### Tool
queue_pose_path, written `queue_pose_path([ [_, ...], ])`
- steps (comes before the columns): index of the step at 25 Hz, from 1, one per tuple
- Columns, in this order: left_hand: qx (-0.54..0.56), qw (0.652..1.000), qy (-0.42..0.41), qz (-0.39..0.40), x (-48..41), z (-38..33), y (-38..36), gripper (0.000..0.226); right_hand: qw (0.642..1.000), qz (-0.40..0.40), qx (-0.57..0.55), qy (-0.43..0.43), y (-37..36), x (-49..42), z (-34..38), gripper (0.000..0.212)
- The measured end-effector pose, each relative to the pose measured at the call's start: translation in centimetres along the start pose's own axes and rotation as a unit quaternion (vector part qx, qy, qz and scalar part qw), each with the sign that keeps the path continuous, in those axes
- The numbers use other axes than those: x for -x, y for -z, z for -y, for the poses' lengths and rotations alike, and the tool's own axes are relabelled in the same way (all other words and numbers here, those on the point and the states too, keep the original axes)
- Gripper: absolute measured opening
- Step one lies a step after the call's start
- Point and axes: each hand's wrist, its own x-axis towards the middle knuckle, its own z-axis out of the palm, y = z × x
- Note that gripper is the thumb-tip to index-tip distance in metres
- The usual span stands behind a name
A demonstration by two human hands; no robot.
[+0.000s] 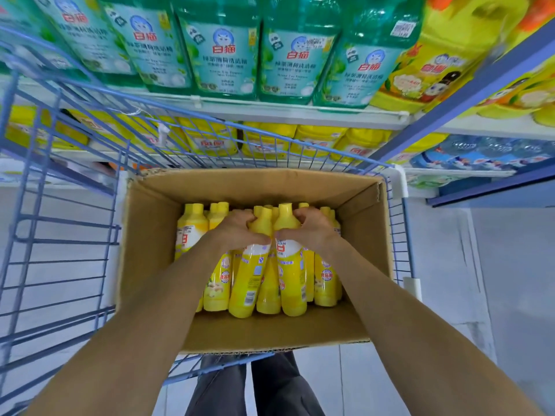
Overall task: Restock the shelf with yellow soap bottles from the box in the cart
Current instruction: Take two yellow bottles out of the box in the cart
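Observation:
An open cardboard box (pixel 150 235) sits in a blue wire cart (pixel 60 235) and holds several yellow soap bottles. My left hand (pixel 237 231) grips the neck of one yellow bottle (pixel 249 280). My right hand (pixel 309 229) grips the neck of the yellow bottle beside it (pixel 289 283). Both bottles stand higher than the others in the box. More yellow bottles (pixel 192 226) stand at the box's left side. Behind the cart, the lower shelf (pixel 300 163) carries a row of yellow soap bottles (pixel 318 142).
Large green detergent bottles (pixel 222 58) fill the upper shelf, with big yellow jugs (pixel 435 61) to their right. A blue shelf upright (pixel 450 97) runs diagonally at the right. Blue-packed goods (pixel 480 154) lie lower right. Grey floor shows on both sides of the cart.

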Motion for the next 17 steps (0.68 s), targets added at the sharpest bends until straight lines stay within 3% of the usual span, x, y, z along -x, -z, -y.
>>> queue_pose_path([
  [3, 0.057, 0.998, -0.023, -0.013, 1.6, 0.1, -0.1, 0.063, 0.999, 0.004, 0.027, 0.025, 0.4, 1.6, 0.3, 0.092],
  [7, 0.105, 0.992, -0.066, -0.019, 6.1, -1.3, 0.9, 0.045, 0.996, 0.016, 0.010, 0.082, 1.8, 4.6, 1.6, 0.061],
  [10, 0.125, 0.987, -0.095, -0.036, 8.3, -4.2, 3.4, 0.049, 0.993, 0.002, -0.019, 0.116, 3.7, 6.8, 4.1, 0.049],
  [13, 0.139, 0.980, -0.135, -0.047, 11.3, -8.5, 7.0, 0.052, 0.986, -0.026, -0.056, 0.156, 6.5, 8.3, 7.9, 0.054],
  [15, 0.145, 0.973, -0.167, -0.071, 13.2, -11.7, 9.9, 0.067, 0.978, -0.046, -0.069, 0.193, 8.9, 9.6, 11.5, 0.046],
  [17, 0.137, 0.965, -0.205, -0.086, 15.7, -15.1, 12.8, 0.059, 0.968, -0.065, -0.064, 0.235, 11.5, 11.4, 15.6, 0.049],
])
